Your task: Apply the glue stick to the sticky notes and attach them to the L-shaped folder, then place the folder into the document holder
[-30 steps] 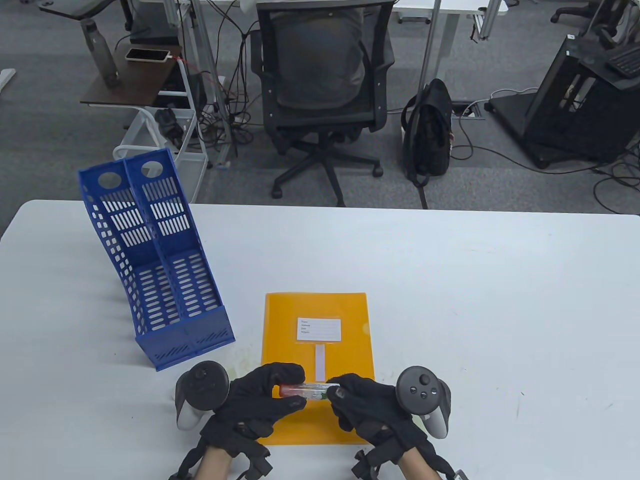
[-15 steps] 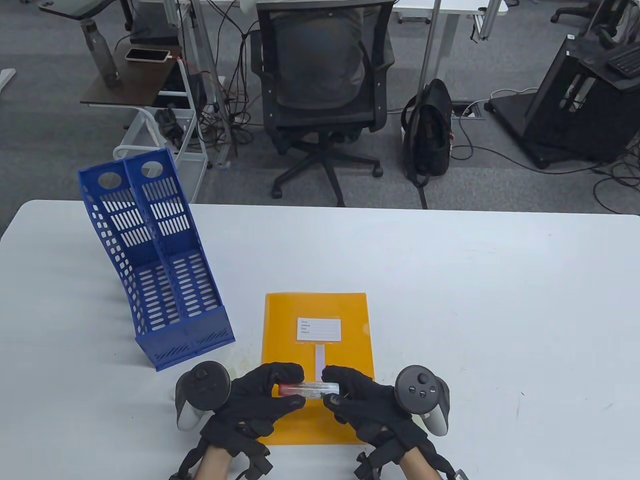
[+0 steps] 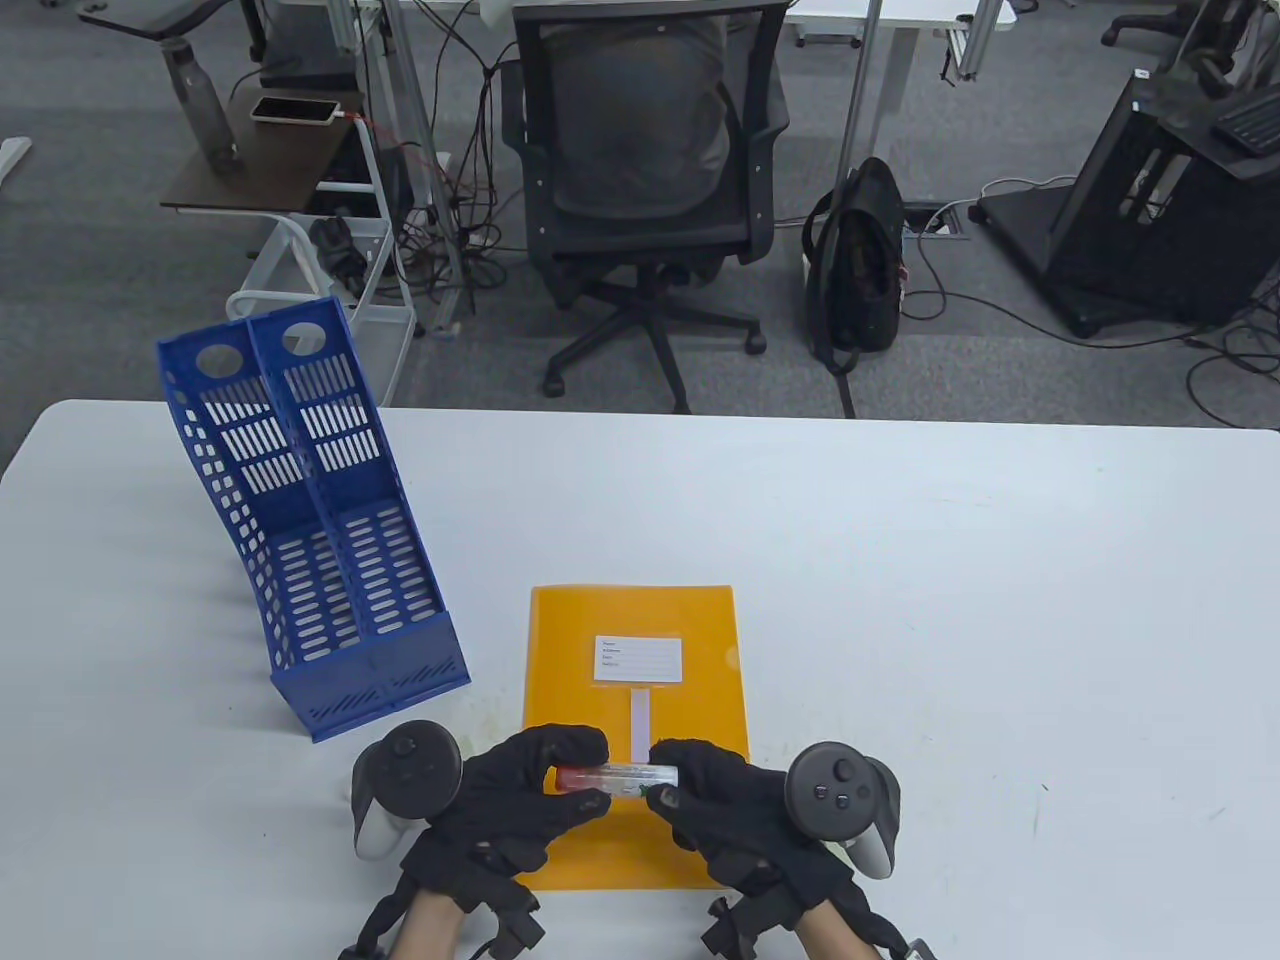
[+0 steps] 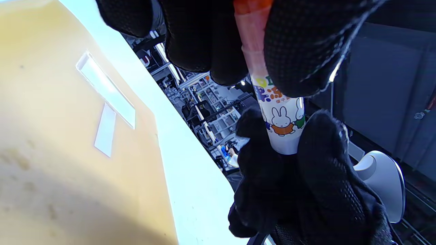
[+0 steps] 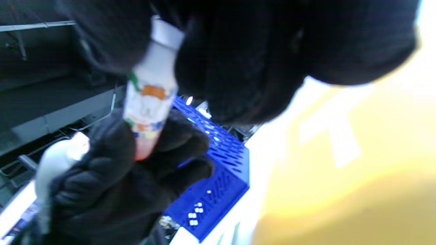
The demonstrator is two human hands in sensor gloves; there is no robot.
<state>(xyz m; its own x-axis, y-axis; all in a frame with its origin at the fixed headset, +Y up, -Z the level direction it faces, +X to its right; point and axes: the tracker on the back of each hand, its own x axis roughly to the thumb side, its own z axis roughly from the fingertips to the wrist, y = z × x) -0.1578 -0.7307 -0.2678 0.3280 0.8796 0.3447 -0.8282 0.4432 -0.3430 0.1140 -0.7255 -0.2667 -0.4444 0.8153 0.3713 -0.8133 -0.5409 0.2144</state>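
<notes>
On the worktop (image 3: 900,560) our blue document holder (image 3: 310,540) stands empty at left; the orange folder (image 3: 636,690) (a note strip (image 3: 640,722) on it) lies low centre, not filed. Our left hand (image 3: 530,795) and right hand (image 3: 725,800) have their fingers clamped on the glue stick (image 3: 615,776).

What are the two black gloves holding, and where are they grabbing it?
Both hold one glue stick over the orange folder. The left hand pinches its red end; the right hand grips the white end.
</notes>
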